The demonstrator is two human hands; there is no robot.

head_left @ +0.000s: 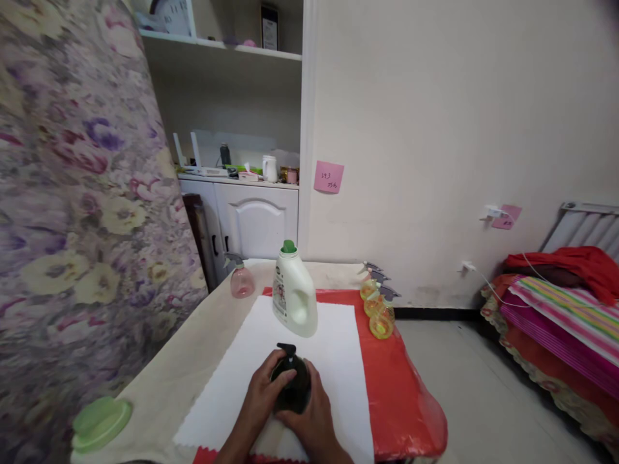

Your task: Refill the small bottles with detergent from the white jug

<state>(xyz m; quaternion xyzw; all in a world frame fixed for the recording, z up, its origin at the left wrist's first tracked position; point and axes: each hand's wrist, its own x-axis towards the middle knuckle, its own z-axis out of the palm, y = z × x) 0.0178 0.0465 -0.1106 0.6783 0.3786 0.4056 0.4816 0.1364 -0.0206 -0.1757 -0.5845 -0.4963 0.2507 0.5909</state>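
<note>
A dark pump bottle with a black pump head stands upright on the white sheet, near the front of the table. Wrapped around its left side is my left hand, the thumb lying across the bottle's shoulder. My right hand grips it from the right, with its thumb low on the near side. Just beyond my hands stands a large pale green detergent jug with a green cap and a moulded handle. The bottle's base is partly hidden by my fingers.
Several yellow spray bottles line the right side on red plastic. A pink spray bottle stands at the back left. At the front left lies a green plastic dish. A floral curtain hangs on the left; a bed is right.
</note>
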